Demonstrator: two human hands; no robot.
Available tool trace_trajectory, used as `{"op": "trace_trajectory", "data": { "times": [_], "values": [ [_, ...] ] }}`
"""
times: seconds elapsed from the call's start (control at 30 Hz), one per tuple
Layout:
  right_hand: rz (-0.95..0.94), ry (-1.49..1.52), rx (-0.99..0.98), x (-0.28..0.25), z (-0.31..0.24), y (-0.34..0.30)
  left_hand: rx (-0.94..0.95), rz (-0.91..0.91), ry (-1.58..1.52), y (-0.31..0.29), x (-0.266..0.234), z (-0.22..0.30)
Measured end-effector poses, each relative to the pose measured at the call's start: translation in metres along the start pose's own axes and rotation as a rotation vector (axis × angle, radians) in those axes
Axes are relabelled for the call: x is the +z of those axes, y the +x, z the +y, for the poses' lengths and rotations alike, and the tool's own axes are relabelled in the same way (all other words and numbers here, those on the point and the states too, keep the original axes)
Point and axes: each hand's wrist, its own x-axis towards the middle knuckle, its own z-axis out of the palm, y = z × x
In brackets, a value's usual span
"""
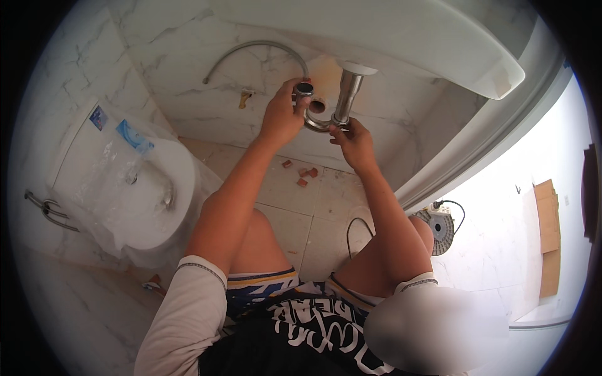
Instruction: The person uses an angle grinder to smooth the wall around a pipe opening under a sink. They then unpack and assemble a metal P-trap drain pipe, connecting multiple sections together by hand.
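Under a white washbasin (401,37), a chrome drain pipe (348,94) comes straight down from the basin's underside. A curved chrome trap pipe (318,126) meets its lower end and bends up on the left to an open, dark-mouthed collar (304,89). My left hand (283,116) is closed around that upturned end, just below the collar. At the joint under the straight pipe, my right hand (355,144) pinches the ring nut (339,124) with thumb and fingers. Behind the trap, a round hole (318,105) opens in the marbled wall.
A grey flexible hose (257,44) arcs along the wall above a brass fitting (244,98). To the left stands a plastic-wrapped toilet (157,200). Broken reddish pieces (307,172) lie on the floor tiles. By the doorway are a round grey reel-like object (441,233) and cardboard (549,238).
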Motion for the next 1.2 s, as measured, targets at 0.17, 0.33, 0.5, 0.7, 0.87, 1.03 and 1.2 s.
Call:
{"op": "trace_trajectory", "data": {
  "times": [0.17,0.33,0.5,0.7,0.87,1.03,1.2],
  "values": [
    [0.0,-0.118,0.009,-0.002,0.001,0.003,-0.015,-0.006,-0.017,-0.002,-0.001,0.0],
    [0.054,-0.173,-0.033,-0.001,0.001,0.002,-0.035,-0.034,-0.05,-0.001,-0.002,-0.003],
    [0.046,-0.07,-0.029,-0.002,-0.001,0.0,-0.077,-0.06,-0.074,-0.002,-0.002,-0.006],
    [0.033,-0.103,-0.026,-0.004,-0.008,0.0,-0.159,-0.08,-0.018,0.004,0.003,-0.014],
    [0.042,-0.197,-0.012,-0.006,-0.01,-0.004,-0.213,-0.092,0.024,0.004,0.004,-0.016],
    [0.009,-0.096,-0.041,-0.005,-0.008,-0.003,-0.156,-0.081,0.031,0.001,-0.005,-0.006],
    [-0.014,-0.104,-0.054,-0.005,-0.003,0.0,-0.148,-0.084,0.018,-0.002,-0.01,0.002]
  ]
}}
